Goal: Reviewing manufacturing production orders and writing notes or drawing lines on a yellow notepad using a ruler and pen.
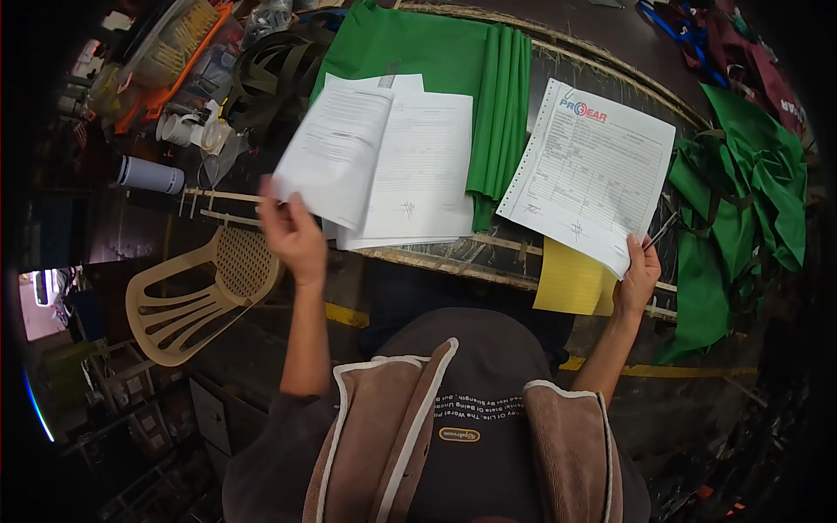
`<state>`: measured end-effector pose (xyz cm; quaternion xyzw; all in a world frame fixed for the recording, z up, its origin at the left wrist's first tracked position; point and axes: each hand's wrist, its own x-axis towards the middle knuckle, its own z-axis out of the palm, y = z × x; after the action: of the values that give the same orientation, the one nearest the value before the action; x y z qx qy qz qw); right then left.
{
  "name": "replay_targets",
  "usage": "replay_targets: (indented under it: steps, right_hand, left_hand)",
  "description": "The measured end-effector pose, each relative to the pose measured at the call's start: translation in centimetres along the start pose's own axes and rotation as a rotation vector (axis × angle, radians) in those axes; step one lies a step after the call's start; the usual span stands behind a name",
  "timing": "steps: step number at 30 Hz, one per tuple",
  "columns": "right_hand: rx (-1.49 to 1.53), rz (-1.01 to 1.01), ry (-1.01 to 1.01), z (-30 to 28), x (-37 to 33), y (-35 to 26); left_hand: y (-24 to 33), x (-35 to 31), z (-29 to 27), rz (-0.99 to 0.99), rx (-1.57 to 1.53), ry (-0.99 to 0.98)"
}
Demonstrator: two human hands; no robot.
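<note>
My left hand (pixel 298 240) pinches the lower left corner of a lifted white printed sheet (pixel 336 144), its fingers slightly blurred. Beneath that sheet lies a stack of printed papers (pixel 423 166), resting on folded green fabric (pixel 418 44). At the right, my right hand (pixel 641 272) is closed on the lower right corner of a printed form (pixel 593 161) with a punched left edge. A thin, dark, pen-like object (pixel 660 231) sticks out by the right fingers; whether they hold it is unclear. From under the form hangs a yellow sheet (pixel 571 283).
The worktable (pixel 453 261) has a worn front edge. Crumpled green fabric (pixel 741 200) drapes over its right side. A beige plastic chair (pixel 205 292) stands at the left, near a white cylinder (pixel 151 174). Coiled dark straps (pixel 279 74) and an orange-edged bin (pixel 179 65) lie behind.
</note>
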<state>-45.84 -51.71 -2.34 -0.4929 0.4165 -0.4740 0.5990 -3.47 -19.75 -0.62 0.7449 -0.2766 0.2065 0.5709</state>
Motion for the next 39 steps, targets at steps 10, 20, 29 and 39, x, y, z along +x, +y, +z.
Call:
replay_targets:
  steps: [10, 20, 29, 39]
  right_hand:
    - [-0.002, 0.002, -0.018, 0.3, -0.5, -0.5]
    - [-0.014, 0.004, 0.006, -0.2, -0.4, -0.3]
    - [-0.011, 0.012, -0.006, -0.1, -0.2, 0.1]
    - [0.000, 0.014, 0.011, -0.3, -0.3, -0.3]
  left_hand:
    - [5.6, -7.9, 7.4, 0.382, 0.170, -0.842]
    - [5.1, -7.2, 7.7, 0.180, 0.033, -0.576]
    - [1.3, -5.5, 4.9, -0.525, -0.356, -0.397]
    - [-4.8, 3.9, -3.1, -0.394, -0.302, 0.278]
